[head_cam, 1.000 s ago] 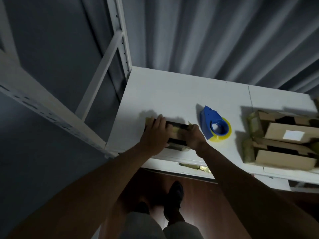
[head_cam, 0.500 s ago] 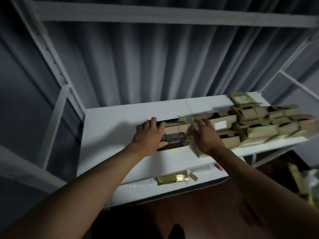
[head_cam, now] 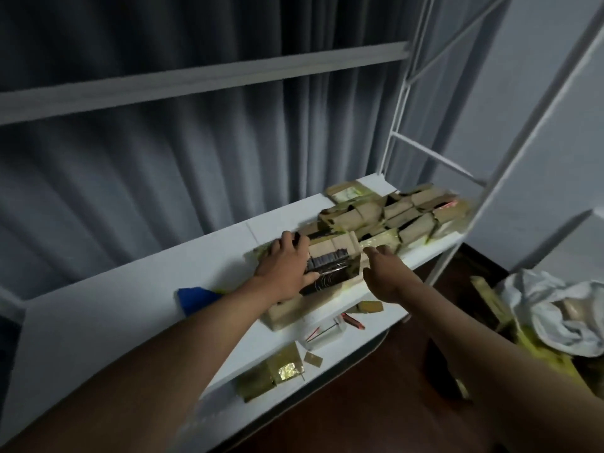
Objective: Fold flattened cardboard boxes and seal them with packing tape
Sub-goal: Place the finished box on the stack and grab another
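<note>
A small open cardboard box (head_cam: pixel 330 269) with dark contents lies on the white shelf (head_cam: pixel 137 289). My left hand (head_cam: pixel 286 263) rests on its left part, fingers spread over the top and thumb along the near side. My right hand (head_cam: pixel 380 268) is just right of the box, beside its end flap; its fingers are blurred. A blue tape dispenser (head_cam: pixel 194 297) sits on the shelf to the left, partly hidden behind my left forearm. A pile of several folded cardboard boxes (head_cam: pixel 392 214) fills the shelf's right end.
A lower white ledge (head_cam: pixel 327 341) holds gold foil scraps (head_cam: pixel 277 374) and a red pen (head_cam: pixel 353 320). White rack uprights (head_cam: pixel 392 135) stand at the right. A white bag (head_cam: pixel 555 318) lies on the dark floor at the right. Grey curtains hang behind.
The view has swung to the right and up, bringing the box pile and rack uprights into sight. My right hand has come off the box's end flap and hangs just beside it.
</note>
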